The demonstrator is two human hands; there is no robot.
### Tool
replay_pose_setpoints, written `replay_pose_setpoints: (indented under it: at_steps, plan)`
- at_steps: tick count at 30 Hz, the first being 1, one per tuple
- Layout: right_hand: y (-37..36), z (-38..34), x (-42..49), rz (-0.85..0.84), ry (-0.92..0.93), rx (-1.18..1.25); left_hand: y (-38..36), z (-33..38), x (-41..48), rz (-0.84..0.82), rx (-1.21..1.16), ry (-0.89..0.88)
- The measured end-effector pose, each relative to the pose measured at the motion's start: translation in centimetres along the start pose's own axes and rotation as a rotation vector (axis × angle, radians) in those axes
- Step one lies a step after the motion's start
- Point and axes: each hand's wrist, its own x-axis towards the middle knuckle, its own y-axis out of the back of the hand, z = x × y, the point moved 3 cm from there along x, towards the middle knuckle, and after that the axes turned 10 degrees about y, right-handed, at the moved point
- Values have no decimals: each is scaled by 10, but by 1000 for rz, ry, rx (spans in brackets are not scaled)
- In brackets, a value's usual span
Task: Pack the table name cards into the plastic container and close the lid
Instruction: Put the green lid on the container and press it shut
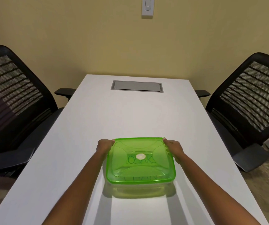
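A clear plastic container [140,189] stands on the white table [81,143] near the front, with its translucent green lid [130,169] lying on top. Through the lid I see handwritten letters on a name card [141,160] inside. My left hand [103,147] grips the lid's far left corner, thumb on the rim. My right hand [175,150] holds the far right corner and right edge the same way. A small white round valve sits in the lid's centre.
A grey cable hatch [137,86] is set into the table's far end. Black mesh office chairs stand at the left [12,98] and right [250,101] sides. A yellow wall with a white switch [147,7] lies behind.
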Motion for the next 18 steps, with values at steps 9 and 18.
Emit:
replay_pose_setpoints:
  at_steps: [9,18]
  plan:
    - [0,1,16,67,-117,25,-4,3,7,5,23,33]
    - [-6,-1,19,104,-183,25,-5,5,6,7,10,24]
